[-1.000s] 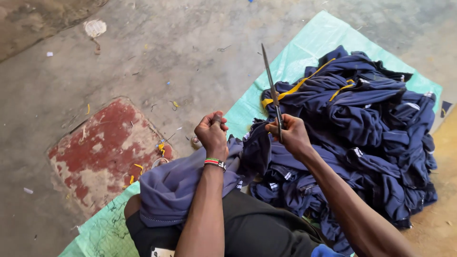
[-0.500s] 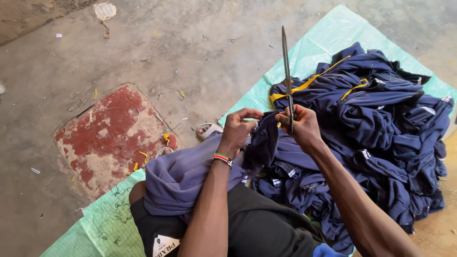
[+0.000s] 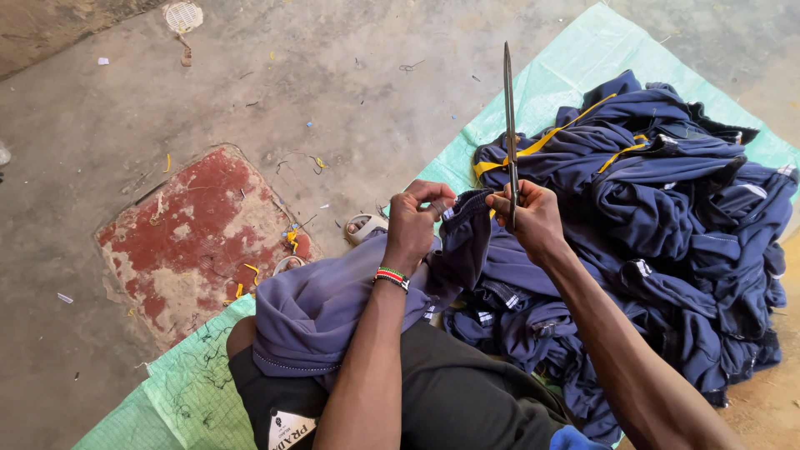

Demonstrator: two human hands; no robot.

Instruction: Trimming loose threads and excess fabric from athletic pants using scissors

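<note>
Concrete floor (image 3: 350, 92) fills the far and left of the scene, grey and littered with scraps of thread and yellow trimmings. Over it, running from the near left to the far right, lies a pale green woven sheet (image 3: 583, 58). On the right part of that sheet sits a big heap of navy garments (image 3: 667, 225), some with yellow piping and small white tags. On the left, set into the floor, is a square slab with flaking red paint (image 3: 196, 229). A purple-grey garment (image 3: 325, 304) is draped over the person's lap, above dark trousers (image 3: 450, 400), and its far edge rises to a navy piece of cloth (image 3: 467, 229) stretched between the two hands. The left hand (image 3: 414, 223), with a striped bead bracelet (image 3: 392, 277) at the wrist, has its grip closed in a pinch on the left edge of that navy cloth. The right hand (image 3: 529, 218) is closed round the handles of long metal scissors (image 3: 509, 125), whose blades stand upright and together, pointing to the far side; its fingers also touch the right edge of the same cloth. Just left of the hands a sandalled foot (image 3: 364, 225) shows on the floor. At the far left lies a small round white drain cover (image 3: 183, 17).
</note>
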